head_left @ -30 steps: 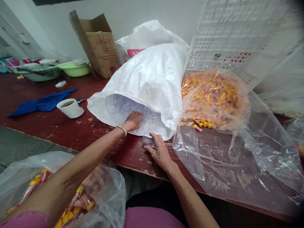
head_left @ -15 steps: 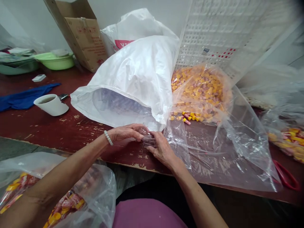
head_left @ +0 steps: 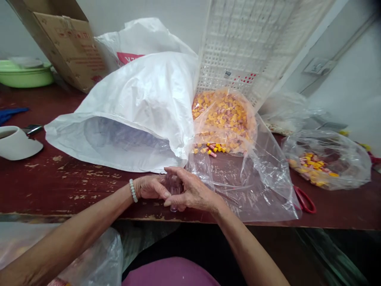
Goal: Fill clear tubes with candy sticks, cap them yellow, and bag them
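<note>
My left hand (head_left: 150, 186) and my right hand (head_left: 190, 191) meet at the front edge of a worn dark red table (head_left: 74, 186). Both are closed around a small clear plastic container (head_left: 174, 186), mostly hidden by the fingers. A bead bracelet sits on my left wrist. Just behind the hands lies a big white woven sack (head_left: 133, 111), mouth open toward me. Right of it, a clear plastic bag (head_left: 226, 119) holds many orange and pink wrapped candies, with a few spilled at its mouth.
A white cup (head_left: 14, 143) stands at the left, a green basin (head_left: 25, 73) and cardboard box (head_left: 65, 39) behind it. A white lattice crate (head_left: 253, 39) leans at the back. Another candy bag (head_left: 326, 161) and red-handled scissors (head_left: 303, 200) lie at the right.
My left hand came out of the sack's mouth and joined my right hand on the small clear container near the table edge. The view has shifted to the right.
</note>
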`<act>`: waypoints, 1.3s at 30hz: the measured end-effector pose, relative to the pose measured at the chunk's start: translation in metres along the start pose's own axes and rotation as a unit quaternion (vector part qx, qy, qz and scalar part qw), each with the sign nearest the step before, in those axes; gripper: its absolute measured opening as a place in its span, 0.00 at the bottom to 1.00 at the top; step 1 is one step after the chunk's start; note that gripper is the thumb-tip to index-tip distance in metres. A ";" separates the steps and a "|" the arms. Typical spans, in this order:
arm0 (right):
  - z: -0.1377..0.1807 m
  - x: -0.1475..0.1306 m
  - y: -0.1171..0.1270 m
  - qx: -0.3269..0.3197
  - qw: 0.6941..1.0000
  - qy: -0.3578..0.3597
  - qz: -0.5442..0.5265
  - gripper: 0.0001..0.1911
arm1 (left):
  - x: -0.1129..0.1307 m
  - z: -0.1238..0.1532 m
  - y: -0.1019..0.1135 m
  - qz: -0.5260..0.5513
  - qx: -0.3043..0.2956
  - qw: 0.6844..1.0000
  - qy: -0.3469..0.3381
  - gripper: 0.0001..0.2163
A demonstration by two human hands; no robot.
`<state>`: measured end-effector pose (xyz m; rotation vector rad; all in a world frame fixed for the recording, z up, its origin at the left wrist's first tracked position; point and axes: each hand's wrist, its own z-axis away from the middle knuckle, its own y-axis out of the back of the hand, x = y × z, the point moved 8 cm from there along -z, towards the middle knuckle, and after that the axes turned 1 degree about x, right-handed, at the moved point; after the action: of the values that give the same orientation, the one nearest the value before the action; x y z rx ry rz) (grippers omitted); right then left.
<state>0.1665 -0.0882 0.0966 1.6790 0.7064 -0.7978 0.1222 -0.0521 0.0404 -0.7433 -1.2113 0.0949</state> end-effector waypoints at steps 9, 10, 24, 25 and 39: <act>0.015 0.027 0.058 0.148 0.988 -0.008 0.036 0.32 | -0.008 -0.026 0.005 0.094 0.010 0.995 -0.036 0.15; 0.017 0.046 0.077 0.196 0.979 -0.046 0.039 0.26 | -0.007 -0.027 0.013 0.102 0.044 0.992 -0.052 0.14; 0.000 0.133 0.131 0.339 0.911 -0.198 0.129 0.10 | -0.002 -0.015 0.048 0.058 0.231 0.963 -0.125 0.17; 0.006 0.123 0.128 0.351 0.907 -0.199 0.120 0.12 | -0.003 -0.014 0.048 0.052 0.244 0.960 -0.125 0.17; 0.036 0.010 0.040 0.204 0.967 0.004 0.155 0.25 | 0.009 -0.006 0.011 -0.034 0.283 0.946 -0.155 0.11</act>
<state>0.1985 -0.1319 0.1045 2.0987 0.2775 -0.7435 0.1343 -0.0422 0.0403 -0.1825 -1.4149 0.4965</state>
